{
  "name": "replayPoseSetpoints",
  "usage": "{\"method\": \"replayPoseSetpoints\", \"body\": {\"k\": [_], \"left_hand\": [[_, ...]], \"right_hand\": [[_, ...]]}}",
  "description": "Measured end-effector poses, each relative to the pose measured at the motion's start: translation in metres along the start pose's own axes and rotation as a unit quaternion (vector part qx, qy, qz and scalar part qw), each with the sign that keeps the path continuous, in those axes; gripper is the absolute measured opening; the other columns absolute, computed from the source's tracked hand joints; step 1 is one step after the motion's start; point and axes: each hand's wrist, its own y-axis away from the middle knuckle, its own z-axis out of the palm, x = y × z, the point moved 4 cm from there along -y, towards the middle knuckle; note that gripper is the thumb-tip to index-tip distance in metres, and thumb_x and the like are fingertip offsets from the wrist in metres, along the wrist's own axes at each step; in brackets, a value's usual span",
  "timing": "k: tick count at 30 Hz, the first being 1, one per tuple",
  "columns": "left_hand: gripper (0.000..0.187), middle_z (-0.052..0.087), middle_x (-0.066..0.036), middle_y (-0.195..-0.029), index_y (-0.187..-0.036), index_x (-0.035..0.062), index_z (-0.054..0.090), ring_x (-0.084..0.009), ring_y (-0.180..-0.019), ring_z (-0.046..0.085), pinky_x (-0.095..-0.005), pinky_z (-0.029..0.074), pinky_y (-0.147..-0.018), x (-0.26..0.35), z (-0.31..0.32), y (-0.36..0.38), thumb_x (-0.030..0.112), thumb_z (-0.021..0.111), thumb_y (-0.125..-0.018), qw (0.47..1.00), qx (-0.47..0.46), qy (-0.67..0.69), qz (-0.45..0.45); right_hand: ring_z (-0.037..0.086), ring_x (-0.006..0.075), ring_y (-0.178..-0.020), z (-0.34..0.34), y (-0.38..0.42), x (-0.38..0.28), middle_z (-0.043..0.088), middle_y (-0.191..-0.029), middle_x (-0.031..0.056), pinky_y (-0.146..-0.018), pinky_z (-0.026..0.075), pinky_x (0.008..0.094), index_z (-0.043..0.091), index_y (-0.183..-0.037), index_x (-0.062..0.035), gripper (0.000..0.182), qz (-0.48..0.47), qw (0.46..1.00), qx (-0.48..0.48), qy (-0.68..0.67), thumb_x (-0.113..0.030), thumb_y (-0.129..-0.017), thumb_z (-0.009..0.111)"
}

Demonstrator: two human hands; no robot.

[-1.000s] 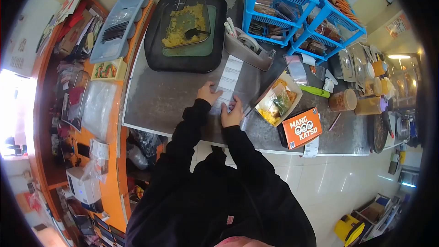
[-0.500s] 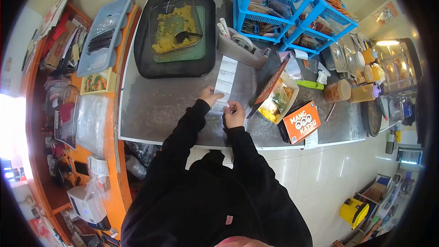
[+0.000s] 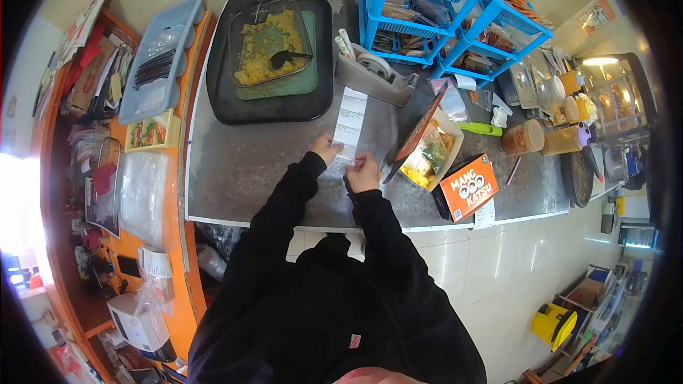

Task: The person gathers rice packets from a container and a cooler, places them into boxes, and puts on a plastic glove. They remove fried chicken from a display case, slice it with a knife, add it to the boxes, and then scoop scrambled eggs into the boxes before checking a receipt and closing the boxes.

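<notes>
A long white printed paper strip (image 3: 349,119) lies on the dark metal table, running from the tape dispenser (image 3: 377,80) toward me. My left hand (image 3: 326,148) pinches the strip's left edge near its lower end. At the right edge of that same end, my right hand (image 3: 364,171) has its fingers closed on the paper. To the right stands an open food box (image 3: 432,153) with rice and a wrapped green item inside. Beside it is an orange-topped box (image 3: 469,188) with a paper slip under its near edge.
A black tray (image 3: 324,92) holds a glass dish of yellow food with a black spoon. Blue racks (image 3: 420,25) of packets stand at the back. A green-handled tool (image 3: 481,129) and jars (image 3: 523,137) are to the right. An orange shelf (image 3: 186,199) is at the left.
My right hand has shifted slightly up and its fingers are bunched more tightly at the strip's lower end. My left hand stays nearly in place. The camera view has shifted slightly.
</notes>
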Motion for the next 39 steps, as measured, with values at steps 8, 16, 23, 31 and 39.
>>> {"method": "replayPoseSetpoints", "body": {"k": [8, 16, 23, 31, 39], "left_hand": [[0.028, 0.064, -0.016, -0.084, -0.093, -0.0046, 0.053, -0.0195, -0.073, 0.062, -0.0325, 0.049, -0.067, 0.000, 0.000, -0.002, 0.018, 0.064, -0.080, 0.997, 0.019, -0.064, 0.025], [0.029, 0.064, -0.019, -0.086, -0.093, -0.0037, 0.055, -0.0251, -0.082, 0.062, -0.0359, 0.047, -0.074, 0.001, 0.000, -0.003, 0.021, 0.063, -0.080, 0.990, 0.074, -0.116, 0.022], [0.052, 0.057, -0.013, -0.076, -0.098, -0.0001, 0.052, -0.0244, -0.074, 0.057, -0.0356, 0.046, -0.068, -0.017, -0.012, -0.007, 0.040, 0.072, -0.073, 0.982, 0.115, -0.112, 0.096], [0.026, 0.053, -0.015, -0.101, -0.085, 0.0056, 0.057, -0.0276, -0.090, 0.054, -0.0377, 0.043, -0.077, 0.129, 0.113, 0.203, 0.003, 0.067, -0.061, 0.805, 0.152, -0.061, 0.570], [0.065, 0.042, -0.017, -0.132, -0.122, -0.0001, 0.047, -0.0313, -0.127, 0.035, -0.0466, 0.025, -0.105, 0.147, 0.314, 0.148, 0.020, 0.070, -0.066, 0.844, 0.044, -0.344, 0.409]], "right_hand": [[0.058, 0.0214, -0.069, -0.003, 0.004, -0.006, 0.057, -0.066, 0.0020, -0.076, 0.033, 0.0374, 0.054, -0.078, -0.0111, 0.015, 0.024, 1.000, -0.001, -0.010, -0.012, -0.068, 0.066], [0.054, 0.0277, -0.084, -0.018, 0.026, -0.030, 0.055, -0.083, 0.0070, -0.073, 0.036, 0.0433, 0.056, -0.075, -0.0081, 0.015, -0.298, 0.934, 0.169, 0.098, -0.010, -0.064, 0.065], [0.054, 0.0261, -0.066, -0.065, 0.150, -0.068, 0.056, -0.075, 0.0093, -0.060, 0.043, 0.0395, 0.058, -0.073, -0.0073, 0.006, -0.537, 0.836, -0.112, 0.008, -0.010, -0.068, 0.060], [0.055, 0.0092, -0.075, -0.309, 0.103, 0.077, 0.061, -0.085, 0.0026, -0.071, 0.043, 0.0242, 0.062, -0.102, -0.0022, 0.034, 0.001, 0.957, -0.122, -0.264, 0.004, -0.070, 0.071], [0.047, 0.0060, -0.063, -0.365, 0.009, 0.143, 0.064, -0.082, 0.0016, -0.057, 0.036, 0.0211, 0.068, -0.082, -0.0036, 0.016, -0.096, 0.959, -0.190, -0.186, 0.000, -0.068, 0.074]]}}
